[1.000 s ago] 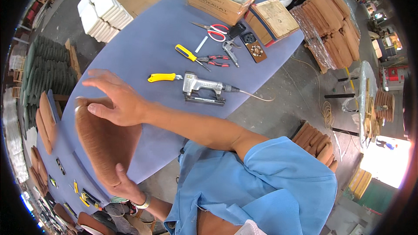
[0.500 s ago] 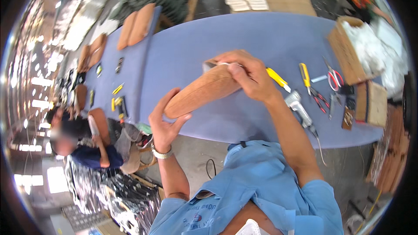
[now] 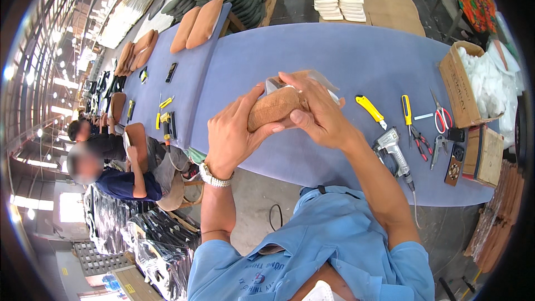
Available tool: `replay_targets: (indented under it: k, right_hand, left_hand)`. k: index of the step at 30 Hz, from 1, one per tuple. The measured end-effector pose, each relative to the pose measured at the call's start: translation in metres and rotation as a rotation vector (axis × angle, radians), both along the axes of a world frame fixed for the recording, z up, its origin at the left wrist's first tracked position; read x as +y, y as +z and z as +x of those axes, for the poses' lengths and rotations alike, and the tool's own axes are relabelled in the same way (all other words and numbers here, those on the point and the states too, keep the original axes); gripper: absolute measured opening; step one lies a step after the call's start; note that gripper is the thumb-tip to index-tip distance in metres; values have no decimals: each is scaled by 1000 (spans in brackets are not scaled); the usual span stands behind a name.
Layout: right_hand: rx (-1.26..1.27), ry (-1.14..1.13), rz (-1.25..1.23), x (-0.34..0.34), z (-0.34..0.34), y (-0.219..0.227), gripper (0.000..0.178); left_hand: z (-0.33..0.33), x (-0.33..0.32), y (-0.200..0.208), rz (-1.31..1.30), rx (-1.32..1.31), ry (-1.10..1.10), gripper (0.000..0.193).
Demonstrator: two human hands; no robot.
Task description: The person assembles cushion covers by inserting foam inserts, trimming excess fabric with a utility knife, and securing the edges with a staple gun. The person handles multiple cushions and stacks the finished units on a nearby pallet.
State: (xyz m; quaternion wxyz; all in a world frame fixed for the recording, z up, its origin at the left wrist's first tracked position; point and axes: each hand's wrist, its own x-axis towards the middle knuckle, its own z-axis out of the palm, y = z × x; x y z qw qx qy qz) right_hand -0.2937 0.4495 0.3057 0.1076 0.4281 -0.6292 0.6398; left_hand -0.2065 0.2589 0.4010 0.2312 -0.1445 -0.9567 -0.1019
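Above the table, both my hands grip a tan, textured fabric-covered cushion pad [image 3: 274,107], its rounded end tilted toward me. My left hand [image 3: 229,134] wraps the near left side, thumb below and fingers over the top. On the other side my right hand [image 3: 322,116] clasps it, thumb pressed on the near face and fingers over the upper edge. Pale material shows along the pad's far edge, partly hidden by my fingers. Right of my hands lie a yellow utility knife [image 3: 370,111] and a grey pneumatic staple gun [image 3: 393,150] with a hose.
On the blue-covered table [image 3: 312,44] lie a yellow-handled screwdriver [image 3: 406,110], red-handled scissors [image 3: 443,118] and pliers [image 3: 422,146]. A cardboard box [image 3: 461,92] of white stuffing stands at right. Two tan pads [image 3: 203,25] rest at far left. Co-workers [image 3: 125,181] sit at left.
The pad has turned so its rounded end faces me more. My left hand has moved right and up, closer to my right hand. The whole view has shifted slightly.
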Motion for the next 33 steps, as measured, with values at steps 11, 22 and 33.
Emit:
replay_targets:
  k: [11,22,33]
  right_hand:
    - [233,-153,39,-24,-8,31,67]
    - [39,67,-90,-43,-26,27,35]
    - [-594,110,-130,-13,-99,23,58]
  left_hand:
    - [-3,-26,-9,173,33,-38,44]
    - [-3,-13,-6,133,30,127,34]
    - [-18,6,-17,572,-128,12,71]
